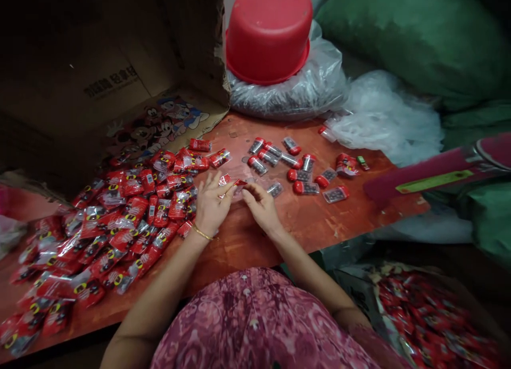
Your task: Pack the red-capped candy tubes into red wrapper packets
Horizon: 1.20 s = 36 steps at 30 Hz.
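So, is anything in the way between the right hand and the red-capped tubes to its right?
Only one more tube lies between the right hand and those red-capped tubes; nothing else visible stands in the way.

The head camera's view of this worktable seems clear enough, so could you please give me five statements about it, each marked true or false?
1. The left hand and right hand are close together at a small red-and-clear wrapper. True.
2. The big pile of red packets lies to the right of both hands. False: the red packets are piled on the left.
3. The red basin rests upside down on a clear plastic bag. True.
4. The left wrist is bare. False: it wears a gold-coloured bangle.
5. The red-capped containers all stand upright in one row. False: the red-capped containers lie scattered on their sides.
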Tool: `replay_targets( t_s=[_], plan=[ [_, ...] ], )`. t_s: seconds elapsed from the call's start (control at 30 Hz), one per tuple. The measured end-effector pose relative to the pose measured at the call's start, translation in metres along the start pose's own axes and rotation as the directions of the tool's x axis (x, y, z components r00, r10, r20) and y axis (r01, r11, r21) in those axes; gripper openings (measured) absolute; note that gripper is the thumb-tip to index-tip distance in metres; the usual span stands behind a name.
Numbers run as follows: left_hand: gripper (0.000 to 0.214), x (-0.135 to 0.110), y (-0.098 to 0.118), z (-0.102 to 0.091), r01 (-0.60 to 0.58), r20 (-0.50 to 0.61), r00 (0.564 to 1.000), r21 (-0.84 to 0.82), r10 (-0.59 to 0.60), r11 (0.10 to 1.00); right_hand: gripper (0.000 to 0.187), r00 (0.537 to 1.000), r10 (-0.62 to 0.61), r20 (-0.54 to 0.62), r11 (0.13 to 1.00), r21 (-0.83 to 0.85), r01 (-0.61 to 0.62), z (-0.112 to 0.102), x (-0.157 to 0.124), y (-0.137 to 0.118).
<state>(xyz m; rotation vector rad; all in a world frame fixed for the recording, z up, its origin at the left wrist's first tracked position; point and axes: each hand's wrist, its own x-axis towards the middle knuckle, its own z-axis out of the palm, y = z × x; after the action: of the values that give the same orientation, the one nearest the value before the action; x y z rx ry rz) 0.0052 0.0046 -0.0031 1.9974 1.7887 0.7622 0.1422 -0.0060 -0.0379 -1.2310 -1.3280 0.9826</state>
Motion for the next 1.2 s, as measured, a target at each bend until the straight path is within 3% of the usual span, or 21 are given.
replay_targets(
  t_s=[0.1, 0.17, 0.27, 0.33, 0.4, 0.47, 0.53, 0.57, 0.7, 0.8, 0.9, 0.97, 1.07, 1.13, 1.2],
  plan=[
    [0.029, -0.008, 0.005, -0.003, -0.010, -0.031, 0.999, -0.065, 0.008, 0.998, 0.021, 0.999, 0.043, -0.008, 0.992, 0.121, -0.041, 0.009, 0.003, -0.005],
    [0.034, -0.013, 0.006, -0.004, 0.055, -0.048, 0.997, -0.134, -0.062, 0.989, 0.023, 0.999, 0.019, -0.049, 0.994, 0.108, -0.014, 0.008, 0.001, -0.005],
    [0.041, -0.021, 0.008, -0.004, 0.286, 0.134, 0.958, -0.364, -0.254, 0.886, 0.027, 0.996, -0.036, -0.081, 0.999, -0.002, 0.036, 0.003, -0.006, -0.004],
    [0.046, -0.027, 0.012, -0.002, 0.467, 0.339, 0.883, -0.558, -0.326, 0.685, 0.031, 0.993, -0.087, -0.074, 0.992, -0.094, 0.079, 0.001, -0.011, -0.003],
    [0.050, -0.033, 0.018, 0.000, 0.622, 0.517, 0.783, -0.663, -0.346, 0.416, 0.033, 0.990, -0.128, -0.065, 0.979, -0.168, 0.115, 0.001, -0.014, -0.003],
    [0.052, -0.038, 0.024, 0.001, 0.738, 0.667, 0.670, -0.645, -0.327, 0.198, 0.033, 0.985, -0.159, -0.072, 0.966, -0.218, 0.140, 0.001, -0.016, -0.003],
    [0.051, -0.042, 0.029, 0.001, 0.797, 0.753, 0.594, -0.600, -0.284, 0.077, 0.032, 0.978, -0.187, -0.089, 0.956, -0.244, 0.160, 0.001, -0.018, -0.002],
    [0.049, -0.043, 0.030, 0.002, 0.790, 0.751, 0.596, -0.612, -0.285, 0.042, 0.031, 0.975, -0.200, -0.092, 0.953, -0.249, 0.172, 0.002, -0.019, -0.002],
    [0.038, -0.041, 0.031, 0.009, 0.593, 0.522, 0.717, -0.805, -0.462, 0.012, 0.026, 0.984, -0.172, -0.053, 0.962, -0.224, 0.156, 0.007, -0.027, 0.000],
    [0.040, -0.035, 0.030, 0.014, 0.528, 0.441, 0.714, -0.849, -0.544, 0.005, 0.028, 0.995, -0.103, -0.016, 0.979, -0.176, 0.099, 0.008, -0.032, 0.000],
    [0.043, -0.030, 0.028, 0.013, 0.539, 0.454, 0.694, -0.842, -0.559, -0.016, 0.029, 0.985, -0.157, 0.067, 0.960, -0.226, 0.168, -0.008, -0.025, 0.000],
    [0.044, -0.027, 0.025, 0.010, 0.559, 0.472, 0.686, -0.829, -0.554, -0.013, 0.027, 0.966, -0.222, 0.135, 0.902, -0.347, 0.256, -0.032, -0.012, 0.002],
    [0.044, -0.024, 0.022, 0.003, 0.575, 0.484, 0.686, -0.818, -0.543, -0.002, 0.033, 0.922, -0.254, 0.292, 0.735, -0.562, 0.380, -0.074, 0.014, 0.009],
    [0.043, -0.023, 0.022, 0.000, 0.593, 0.516, 0.681, -0.805, -0.520, -0.021, 0.048, 0.872, -0.171, 0.458, 0.622, -0.636, 0.456, -0.095, 0.028, 0.016],
    [0.043, -0.022, 0.024, -0.001, 0.613, 0.556, 0.666, -0.788, -0.497, -0.060, 0.046, 0.838, -0.084, 0.539, 0.548, -0.677, 0.491, -0.105, 0.035, 0.023]
  ],
)
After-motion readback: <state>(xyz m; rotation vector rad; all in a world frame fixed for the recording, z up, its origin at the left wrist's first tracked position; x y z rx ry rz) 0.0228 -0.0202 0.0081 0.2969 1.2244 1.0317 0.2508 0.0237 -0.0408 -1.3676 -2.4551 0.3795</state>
